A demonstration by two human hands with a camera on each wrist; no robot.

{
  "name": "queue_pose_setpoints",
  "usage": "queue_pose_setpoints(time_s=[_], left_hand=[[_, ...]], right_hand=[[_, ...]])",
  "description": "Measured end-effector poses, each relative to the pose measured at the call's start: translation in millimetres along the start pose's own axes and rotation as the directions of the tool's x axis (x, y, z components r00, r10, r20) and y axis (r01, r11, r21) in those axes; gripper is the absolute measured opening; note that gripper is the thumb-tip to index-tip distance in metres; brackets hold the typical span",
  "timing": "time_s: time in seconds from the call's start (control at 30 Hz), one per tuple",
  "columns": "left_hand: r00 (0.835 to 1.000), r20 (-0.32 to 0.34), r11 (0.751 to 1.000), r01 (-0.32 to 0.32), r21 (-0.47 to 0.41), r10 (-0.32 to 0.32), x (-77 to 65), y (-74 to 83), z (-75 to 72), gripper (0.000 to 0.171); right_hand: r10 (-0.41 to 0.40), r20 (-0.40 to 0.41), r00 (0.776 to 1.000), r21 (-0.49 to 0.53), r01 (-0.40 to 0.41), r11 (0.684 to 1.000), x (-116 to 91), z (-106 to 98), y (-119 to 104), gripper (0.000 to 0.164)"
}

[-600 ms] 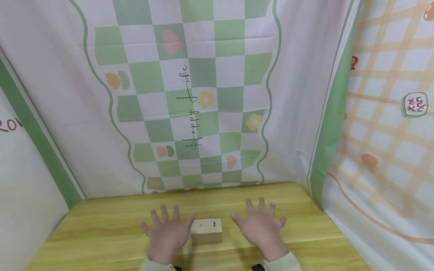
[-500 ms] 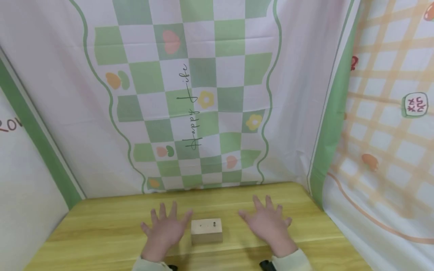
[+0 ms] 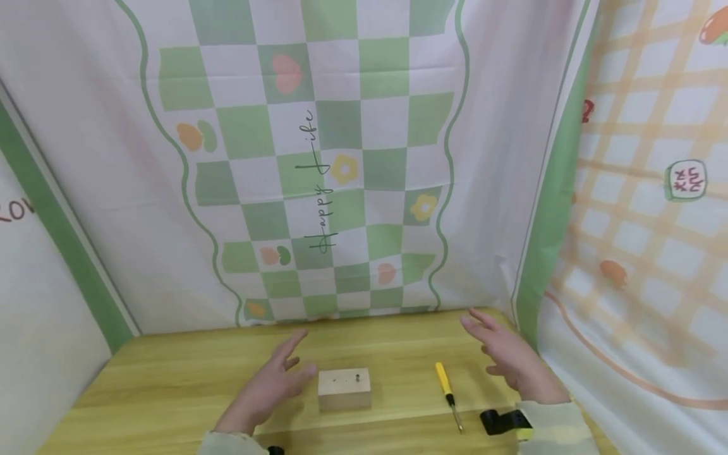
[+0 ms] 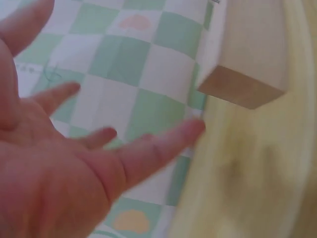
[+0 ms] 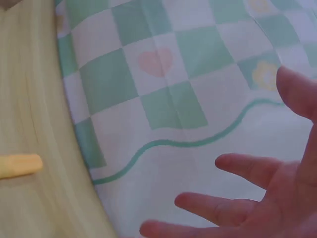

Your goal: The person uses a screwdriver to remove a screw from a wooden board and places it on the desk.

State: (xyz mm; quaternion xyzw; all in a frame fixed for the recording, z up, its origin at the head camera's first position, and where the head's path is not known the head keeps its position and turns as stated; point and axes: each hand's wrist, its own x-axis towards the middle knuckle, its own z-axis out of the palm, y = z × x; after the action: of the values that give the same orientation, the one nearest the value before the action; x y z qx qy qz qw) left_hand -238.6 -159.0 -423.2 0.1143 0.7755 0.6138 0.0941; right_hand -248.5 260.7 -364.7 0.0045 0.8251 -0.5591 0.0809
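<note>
A pale wooden block (image 3: pixel 344 390) rests on the table in the head view, with small holes in its top and a dark screw-like piece standing near its right end. To its left is my left hand (image 3: pixel 270 385), fingers spread and holding nothing; the left wrist view shows the same hand (image 4: pixel 64 163) apart from the block (image 4: pixel 252 54). A screwdriver (image 3: pixel 448 393) with a yellow handle lies right of the block. Beyond it my right hand (image 3: pixel 514 360) is raised with its fingers extended, touching nothing. In the right wrist view, the yellow handle (image 5: pixel 20 165) shows at the left edge.
The wood-grain table (image 3: pixel 188 373) runs back to a checked green-and-white curtain (image 3: pixel 335 208). Another curtain (image 3: pixel 637 208), with an orange grid, hangs along the right side. A black wrist strap (image 3: pixel 503 421) sits at my right cuff.
My right hand has moved right, and the screwdriver now shows on the table. My left hand has shifted slightly left and turned sideways. The block stays in place.
</note>
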Motion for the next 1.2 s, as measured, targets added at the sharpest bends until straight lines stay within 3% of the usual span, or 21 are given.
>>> queue_pose_setpoints(time_s=[0.17,0.27,0.37,0.53,0.67,1.2], left_hand=[[0.993,0.112,0.980,0.000,-0.197,0.023,0.7,-18.8,-0.7,0.080],[0.991,0.129,0.961,0.017,-0.275,0.019,3.2,-31.7,1.3,0.074],[0.992,0.129,0.955,0.026,-0.296,0.013,6.3,-42.2,4.8,0.069],[0.992,0.124,0.976,0.015,-0.217,0.012,9.6,-50.9,10.2,0.065],[0.992,0.128,0.978,0.021,-0.209,0.006,11.7,-53.6,12.4,0.067],[0.994,0.100,0.983,0.067,-0.169,-0.051,21.8,-58.8,19.2,0.054]], right_hand=[[0.051,0.071,0.996,0.257,-0.068,0.964,2.5,-11.1,20.5,0.091],[0.068,0.100,0.993,0.321,-0.097,0.942,8.7,-11.4,38.5,0.089],[0.100,0.106,0.989,0.342,-0.131,0.931,16.9,-7.3,57.0,0.086],[0.157,0.080,0.984,0.317,-0.174,0.932,28.3,2.7,77.7,0.084],[0.181,0.072,0.981,0.263,-0.194,0.945,32.4,11.1,85.1,0.081],[0.225,0.008,0.974,0.058,-0.225,0.973,44.3,41.5,75.7,0.068]])
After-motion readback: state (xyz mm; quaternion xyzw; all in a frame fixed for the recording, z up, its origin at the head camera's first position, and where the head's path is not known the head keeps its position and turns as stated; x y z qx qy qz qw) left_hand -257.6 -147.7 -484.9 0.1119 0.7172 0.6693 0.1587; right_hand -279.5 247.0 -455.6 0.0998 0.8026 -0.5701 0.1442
